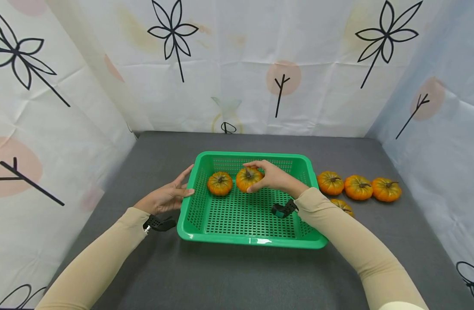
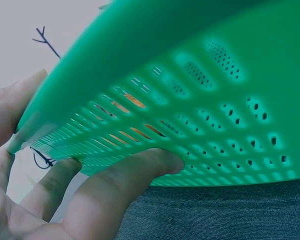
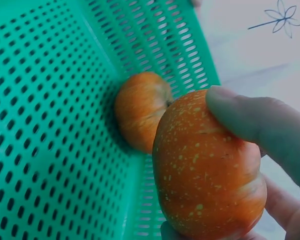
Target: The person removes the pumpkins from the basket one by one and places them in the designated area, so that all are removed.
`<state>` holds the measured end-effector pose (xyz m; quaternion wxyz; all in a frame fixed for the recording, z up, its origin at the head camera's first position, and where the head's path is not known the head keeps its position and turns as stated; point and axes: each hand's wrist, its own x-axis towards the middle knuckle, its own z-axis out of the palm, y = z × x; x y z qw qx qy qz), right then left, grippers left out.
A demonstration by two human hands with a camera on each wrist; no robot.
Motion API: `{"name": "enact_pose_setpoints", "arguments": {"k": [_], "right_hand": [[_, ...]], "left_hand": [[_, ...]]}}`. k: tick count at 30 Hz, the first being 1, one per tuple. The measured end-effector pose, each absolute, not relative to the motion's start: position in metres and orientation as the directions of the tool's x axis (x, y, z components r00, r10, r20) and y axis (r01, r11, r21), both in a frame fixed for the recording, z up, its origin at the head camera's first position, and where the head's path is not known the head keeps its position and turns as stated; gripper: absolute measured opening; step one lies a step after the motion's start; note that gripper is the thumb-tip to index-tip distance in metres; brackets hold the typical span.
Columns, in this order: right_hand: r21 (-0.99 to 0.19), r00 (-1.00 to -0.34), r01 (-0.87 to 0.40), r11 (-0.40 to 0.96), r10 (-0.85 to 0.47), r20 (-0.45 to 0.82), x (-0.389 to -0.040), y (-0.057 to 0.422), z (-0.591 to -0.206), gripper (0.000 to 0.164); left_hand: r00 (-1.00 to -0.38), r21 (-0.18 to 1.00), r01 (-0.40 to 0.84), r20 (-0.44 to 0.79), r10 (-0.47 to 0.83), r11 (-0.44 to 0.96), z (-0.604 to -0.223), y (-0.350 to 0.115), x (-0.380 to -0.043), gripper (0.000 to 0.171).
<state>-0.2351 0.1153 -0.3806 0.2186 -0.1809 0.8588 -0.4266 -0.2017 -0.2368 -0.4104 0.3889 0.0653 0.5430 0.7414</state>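
Note:
My left hand [image 1: 168, 197] holds the left side of a green plastic basket [image 1: 256, 242]. Its thumb lies over the rim, and in the left wrist view its fingers [image 2: 107, 192] press the slotted outer wall. Inside the basket, my right hand [image 1: 273, 176] grips a small orange pumpkin [image 1: 246, 181] between thumb and fingers. The right wrist view shows this pumpkin [image 3: 205, 175] close up, with pale specks on its skin. Left of it in the basket sits another small pumpkin [image 1: 219, 184]. Whether the held pumpkin touches the basket floor, I cannot tell.
Right of the basket, a row of pumpkins [image 1: 358, 187] stands on the grey table [image 1: 237, 275]. One more pumpkin [image 1: 342, 206] is partly hidden by my right forearm. White cloth [image 1: 229, 99] with plant drawings encloses the table's back and sides.

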Motion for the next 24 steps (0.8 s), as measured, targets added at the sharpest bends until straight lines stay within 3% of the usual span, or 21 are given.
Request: {"name": "enact_pose_setpoints", "arguments": {"k": [24], "right_hand": [[-0.842,-0.861,-0.144,0.521,-0.485,-0.153,-0.205,0.134,-0.339,0.081]], "left_hand": [[-0.701,0.865,-0.489,-0.315,0.640,-0.110,-0.411,-0.236,-0.204,0.090]]}}
